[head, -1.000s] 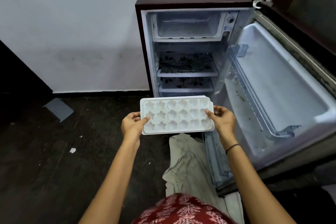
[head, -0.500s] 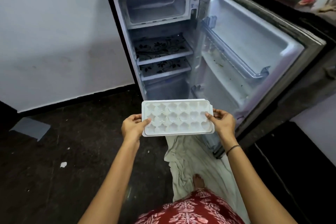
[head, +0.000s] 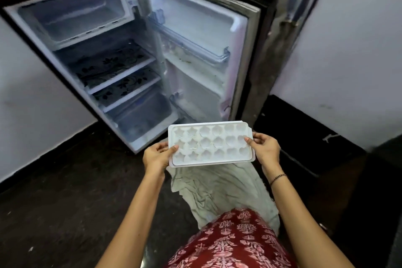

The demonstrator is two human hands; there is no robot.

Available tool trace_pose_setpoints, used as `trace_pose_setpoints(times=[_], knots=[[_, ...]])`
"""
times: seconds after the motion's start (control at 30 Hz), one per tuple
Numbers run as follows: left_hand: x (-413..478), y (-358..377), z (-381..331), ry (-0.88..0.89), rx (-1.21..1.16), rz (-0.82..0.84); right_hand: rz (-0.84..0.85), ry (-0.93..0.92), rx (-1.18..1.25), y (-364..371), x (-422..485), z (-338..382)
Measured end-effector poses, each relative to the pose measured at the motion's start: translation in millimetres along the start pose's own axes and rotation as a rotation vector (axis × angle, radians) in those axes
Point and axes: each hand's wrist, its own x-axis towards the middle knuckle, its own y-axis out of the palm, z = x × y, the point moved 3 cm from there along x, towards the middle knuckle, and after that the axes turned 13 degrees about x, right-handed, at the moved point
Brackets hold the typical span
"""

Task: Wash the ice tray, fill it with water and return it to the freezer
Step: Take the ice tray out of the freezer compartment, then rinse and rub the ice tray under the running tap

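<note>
Dark floor (head: 65, 191), pale walls, small fridge (head: 104, 67) standing with its door (head: 195, 35) swung fully open to the right. Freezer compartment (head: 74, 17) at the top of the fridge looks bare, 2 patterned shelves and a drawer below it also look bare. Crumpled pale cloth (head: 217, 185) on the floor at the fridge's front edge, under the tray.

Ice tray (head: 210, 143) is out of the freezer, held roughly level in the air in front of the fridge's lower front corner, above the cloth. Left hand (head: 157, 155) grips the left short end, thumb on the rim; right hand (head: 265, 147) grips the right short end, thumb on top, fingers below. Both closed on the tray, neither free.

Moulds look dry and unfilled: 18 shaped pockets, 3 rows of 6, no water line or ice visible, though fine detail is soft.

Progress, my read: only the fetch is done. Wash, fill and return are all left. No sink or tap in view, so next is carrying it off to water. Door is open, which suits the return later but leaves the fridge warming meanwhile
</note>
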Motion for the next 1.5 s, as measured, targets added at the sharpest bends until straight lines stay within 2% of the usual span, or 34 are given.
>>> trace_pose_setpoints(times=[0.4, 0.67, 1.23, 1.5], knots=[[-2.9, 172.1, -70.8, 0.193, 0.177, 0.325, -0.426, 0.02, 0.096, -146.4, 16.6, 26.3], [-28.3, 277.1, -105.8, 0.285, 0.247, 0.51, -0.624, -0.013, 0.178, -228.9, 26.4, 29.2], [-156.5, 489.2, -145.1, 0.373, 0.467, 0.975, -1.084, 0.004, 0.443, -402.5, -21.6, 9.5], [-252.6, 616.8, -156.1, 0.461, 0.573, 1.263, -1.408, -0.08, 0.606, -476.5, -38.1, -1.2]])
